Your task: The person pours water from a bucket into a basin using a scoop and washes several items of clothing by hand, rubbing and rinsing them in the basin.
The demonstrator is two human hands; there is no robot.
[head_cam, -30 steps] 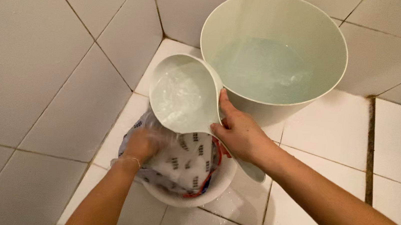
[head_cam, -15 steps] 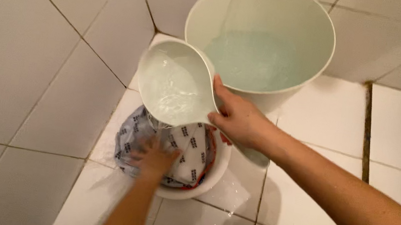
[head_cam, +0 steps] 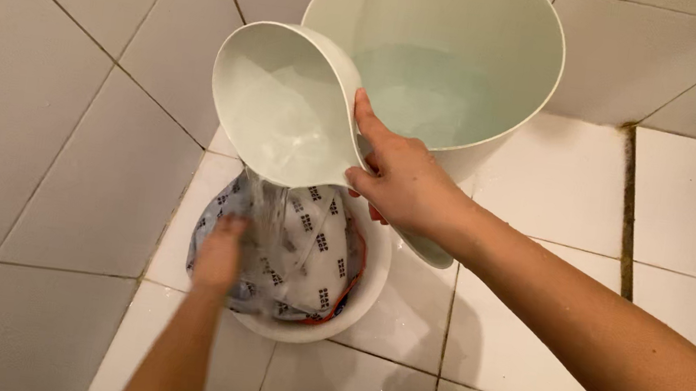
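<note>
Gripping the handle end of a pale green dipper point(head_cam: 284, 105), the right hand point(head_cam: 402, 180) has its fingers wrapped closed around it and tilts the scoop so water spills from its near rim onto a patterned white cloth point(head_cam: 299, 242) — the cloth fills a small white basin point(head_cam: 358, 297) on the tiled floor point(head_cam: 541, 191). The left hand point(head_cam: 219, 255) presses down on the left part of the wet cloth, blurred, so whether its grip is closed cannot be told. Just beyond the dipper stands a big pale bucket point(head_cam: 506, 30) with water in its bottom — touching the basin's far side or merely near it, hard to say.
</note>
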